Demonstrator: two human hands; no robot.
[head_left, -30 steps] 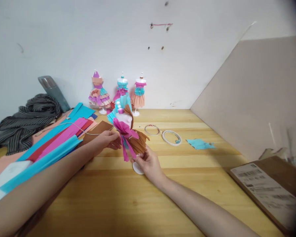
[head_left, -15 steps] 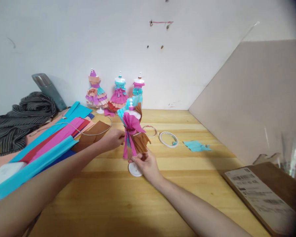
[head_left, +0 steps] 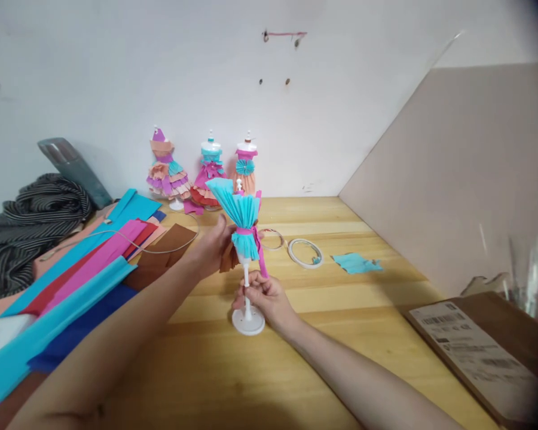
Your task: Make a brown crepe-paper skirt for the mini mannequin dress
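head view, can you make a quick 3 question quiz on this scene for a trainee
1. True or false: the right hand grips the white stem below the turquoise paper.

2. What colour is the band around that paper?
A) brown
B) pink
C) white

3. Fill in the number: behind the hands, ___ dressed mannequins stand in a row near the back wall.

Key: 1. true; 2. B; 3. three
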